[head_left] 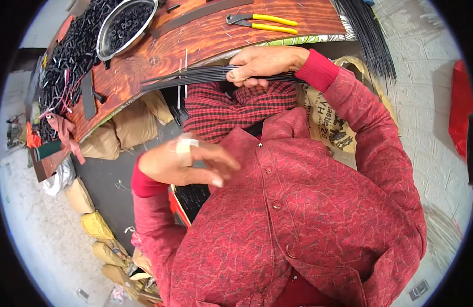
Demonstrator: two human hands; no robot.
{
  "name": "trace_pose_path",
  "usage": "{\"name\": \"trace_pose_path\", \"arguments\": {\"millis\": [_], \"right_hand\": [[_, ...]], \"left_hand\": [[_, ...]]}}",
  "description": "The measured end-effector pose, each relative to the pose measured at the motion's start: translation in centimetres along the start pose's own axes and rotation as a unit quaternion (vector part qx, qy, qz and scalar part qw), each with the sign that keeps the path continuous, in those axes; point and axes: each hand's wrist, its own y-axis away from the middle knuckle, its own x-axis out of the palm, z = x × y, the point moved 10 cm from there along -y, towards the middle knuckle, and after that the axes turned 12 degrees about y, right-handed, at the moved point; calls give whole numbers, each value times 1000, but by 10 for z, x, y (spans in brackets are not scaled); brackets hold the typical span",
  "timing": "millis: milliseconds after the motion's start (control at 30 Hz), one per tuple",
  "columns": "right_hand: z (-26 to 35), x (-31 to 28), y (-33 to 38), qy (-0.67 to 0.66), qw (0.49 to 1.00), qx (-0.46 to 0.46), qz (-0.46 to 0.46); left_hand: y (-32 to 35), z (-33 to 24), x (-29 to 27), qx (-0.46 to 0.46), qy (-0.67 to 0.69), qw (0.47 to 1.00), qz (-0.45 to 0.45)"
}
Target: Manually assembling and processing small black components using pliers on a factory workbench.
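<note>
My right hand [264, 64] is closed round a bundle of thin black rods [195, 78], held roughly level just off the table's near edge. The rods' ends spread toward the left, and two thin white strips [186, 71] stand across them there. Lower down, in front of my chest, my left hand [188, 161] is held in the air with its fingers apart and slightly blurred. It carries nothing that I can see. A white wrap [184, 146] goes round one of its fingers.
On the reddish wooden table [206, 43] lie yellow-handled pliers [262, 23], a dark flat bar [200, 15] and a metal bowl of small black rings [104, 46]. Short black pieces [67, 61] are heaped at left. Long black rods [367, 41] overhang the right end.
</note>
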Motion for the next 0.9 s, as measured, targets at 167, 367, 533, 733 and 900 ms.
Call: {"name": "trace_pose_path", "arguments": {"millis": [167, 367, 533, 733, 900], "right_hand": [[47, -19, -18, -26, 992, -100, -70], [131, -48, -12, 26, 936, -237, -258], [166, -48, 11, 90, 821, -304, -475], [101, -21, 2, -121, 845, -245, -460], [57, -6, -10, -123, 865, -209, -440]], "left_hand": [[23, 36, -77, 46, 102, 907, -406], [54, -79, -139, 308, 30, 721, -620], [52, -135, -153, 438, 94, 712, -541], [13, -84, -162, 339, 86, 755, -555], [-7, -33, -164, 365, 210, 758, -498]]}}
